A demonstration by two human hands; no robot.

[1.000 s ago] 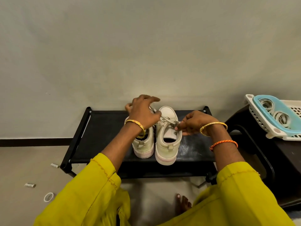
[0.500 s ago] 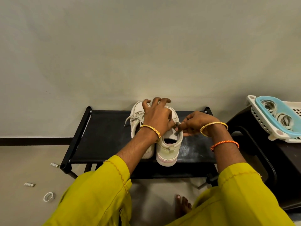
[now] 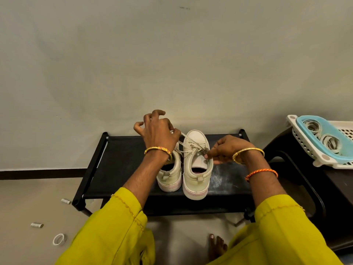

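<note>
Item: cream shoes, one pair, heels toward the person, side by side on a black rack [image 3: 122, 159]. Right shoe [image 3: 198, 161]: long axis runs away toward the wall. Its lace [image 3: 189, 139] is stretched taut from the eyelets up and leftward. Left grip [image 3: 158, 134]: pinching the lace's far end above the left shoe [image 3: 171, 176], other fingers lifted clear. Right grip [image 3: 227, 150]: pinching the lace at the tongue, the nearer hand to the crossing.

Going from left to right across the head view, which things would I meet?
In order: small white ring on the floor, left hand, right-side cream sneaker, right hand, white slotted plastic basket.
</note>
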